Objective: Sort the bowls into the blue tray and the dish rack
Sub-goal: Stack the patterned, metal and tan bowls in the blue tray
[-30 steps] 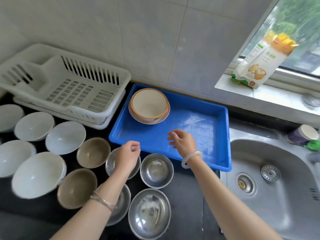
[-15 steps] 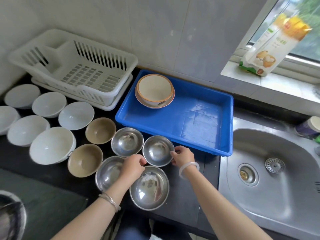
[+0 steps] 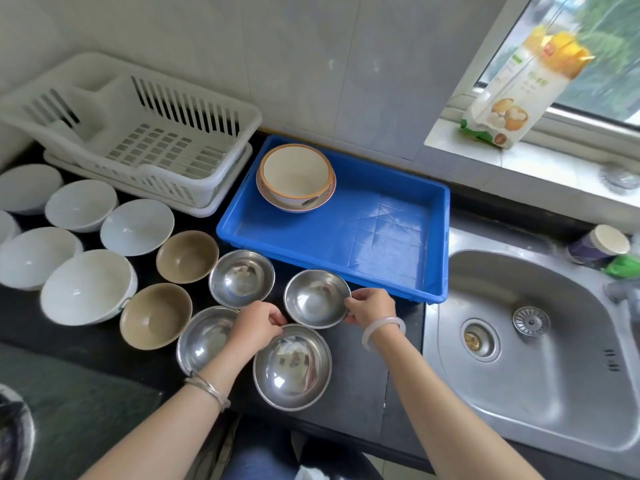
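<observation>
A small steel bowl sits on the dark counter just in front of the blue tray. My right hand pinches its right rim and my left hand grips its left rim. Three more steel bowls lie around it: steel bowl, steel bowl, steel bowl. Two brown bowls and several white bowls stand to the left. In the tray's far left corner rests an orange-rimmed bowl stack. The white dish rack at the back left holds nothing.
A steel sink lies to the right of the tray. A paper cup and a green object stand behind the sink. A food package leans on the windowsill. The counter's front edge runs below my forearms.
Both hands came back from the tray's front edge to the steel bowls and closed on the rims of the small steel bowl. The view shifted slightly.
</observation>
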Tool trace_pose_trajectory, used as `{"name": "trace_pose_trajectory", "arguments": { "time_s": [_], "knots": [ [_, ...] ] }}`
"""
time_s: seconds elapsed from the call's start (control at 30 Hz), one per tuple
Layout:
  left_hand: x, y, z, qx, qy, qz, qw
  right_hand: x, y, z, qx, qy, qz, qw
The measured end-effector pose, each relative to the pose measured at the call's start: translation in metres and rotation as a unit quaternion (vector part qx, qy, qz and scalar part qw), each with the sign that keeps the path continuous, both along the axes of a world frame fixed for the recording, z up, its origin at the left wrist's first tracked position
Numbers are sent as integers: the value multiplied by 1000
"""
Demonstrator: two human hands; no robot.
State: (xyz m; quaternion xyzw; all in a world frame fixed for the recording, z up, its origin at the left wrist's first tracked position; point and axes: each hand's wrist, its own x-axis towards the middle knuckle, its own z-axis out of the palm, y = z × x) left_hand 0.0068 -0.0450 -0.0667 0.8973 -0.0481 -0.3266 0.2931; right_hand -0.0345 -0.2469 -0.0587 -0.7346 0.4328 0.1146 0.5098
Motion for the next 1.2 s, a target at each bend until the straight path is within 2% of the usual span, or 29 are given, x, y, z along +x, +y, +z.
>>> {"name": "trace_pose_trajectory", "arguments": {
  "time_s": [0.17, 0.53, 0.83, 1.03, 1.2],
  "knots": [
    [2, -6, -4, -14, 4, 10, 1000, -13, -14, 10, 1, -11, -7, 1000],
    [7, -23, -13, -82, 4, 149, 985, -39, -19, 15, -53, -44, 39, 997],
    [-9, -17, -20, -193, 106, 269, 938, -42, -2, 0, -82, -19, 78, 993],
    [-18, -17, -18, -211, 149, 265, 929, -44, 1, -8, -80, -27, 77, 993],
    [-17, -17, -16, -230, 169, 275, 918, -52, -2, -16, -125, -20, 97, 987]
  ]
}}
